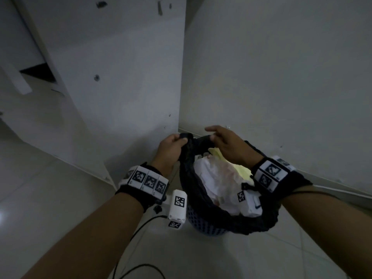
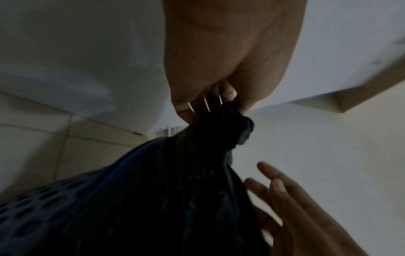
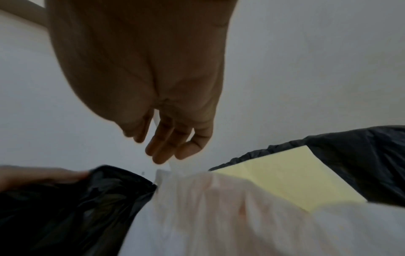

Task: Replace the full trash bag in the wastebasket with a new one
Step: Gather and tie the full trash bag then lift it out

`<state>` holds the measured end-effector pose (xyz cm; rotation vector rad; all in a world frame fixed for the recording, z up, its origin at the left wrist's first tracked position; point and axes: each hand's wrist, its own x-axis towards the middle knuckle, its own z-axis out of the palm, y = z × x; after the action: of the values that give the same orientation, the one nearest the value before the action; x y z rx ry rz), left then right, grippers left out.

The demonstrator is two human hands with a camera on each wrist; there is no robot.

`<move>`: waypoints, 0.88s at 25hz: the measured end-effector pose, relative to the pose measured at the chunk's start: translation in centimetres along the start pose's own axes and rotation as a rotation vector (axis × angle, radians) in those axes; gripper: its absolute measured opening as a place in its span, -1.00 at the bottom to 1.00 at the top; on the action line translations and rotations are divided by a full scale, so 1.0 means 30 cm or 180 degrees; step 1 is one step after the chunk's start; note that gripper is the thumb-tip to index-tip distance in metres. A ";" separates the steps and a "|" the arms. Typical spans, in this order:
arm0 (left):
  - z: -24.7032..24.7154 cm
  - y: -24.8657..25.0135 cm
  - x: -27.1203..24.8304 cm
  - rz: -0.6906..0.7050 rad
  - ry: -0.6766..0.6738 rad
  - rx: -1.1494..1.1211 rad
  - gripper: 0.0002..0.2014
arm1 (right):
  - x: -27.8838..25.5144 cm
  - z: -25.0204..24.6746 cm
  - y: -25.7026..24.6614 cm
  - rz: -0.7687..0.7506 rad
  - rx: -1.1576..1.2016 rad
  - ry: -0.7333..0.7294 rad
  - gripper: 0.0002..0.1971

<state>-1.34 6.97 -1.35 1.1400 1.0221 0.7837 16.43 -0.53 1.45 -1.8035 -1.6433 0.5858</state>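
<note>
- The full black trash bag (image 1: 193, 190) still sits in the blue perforated wastebasket (image 1: 203, 224), which stands on the tiled floor (image 1: 50, 198) at the corner of two white walls (image 1: 281, 77).
- White plastic waste (image 1: 217, 182) and yellow paper (image 1: 241, 170) fill the open bag mouth.
- The left hand (image 1: 168, 149) grips a bunched piece of the bag's far-left rim, fingers curled round it.
- The right hand (image 1: 227, 143) hovers over the far rim, fingers loosely spread, holding nothing.
- Progress looks early: rim partly gathered, bag neither tied nor lifted out; no new bag in view.
</note>
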 end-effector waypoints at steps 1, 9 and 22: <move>0.025 0.009 -0.008 0.0174 -0.0140 0.0169 -0.93 | 0.041 -0.006 0.020 -0.0065 -0.0206 0.0003 -0.64; 0.073 0.016 0.029 0.0497 0.0026 0.0561 -0.76 | 0.272 0.031 0.094 -0.0392 -0.1191 -0.0856 -0.70; 0.058 0.036 0.051 0.1276 0.0203 0.1334 -0.85 | 0.332 -0.146 0.218 -0.0502 -0.1183 -0.0242 -0.88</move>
<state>0.83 8.03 -0.52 1.7248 1.0533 0.9503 25.38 8.45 0.79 -1.8985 -2.0305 0.2948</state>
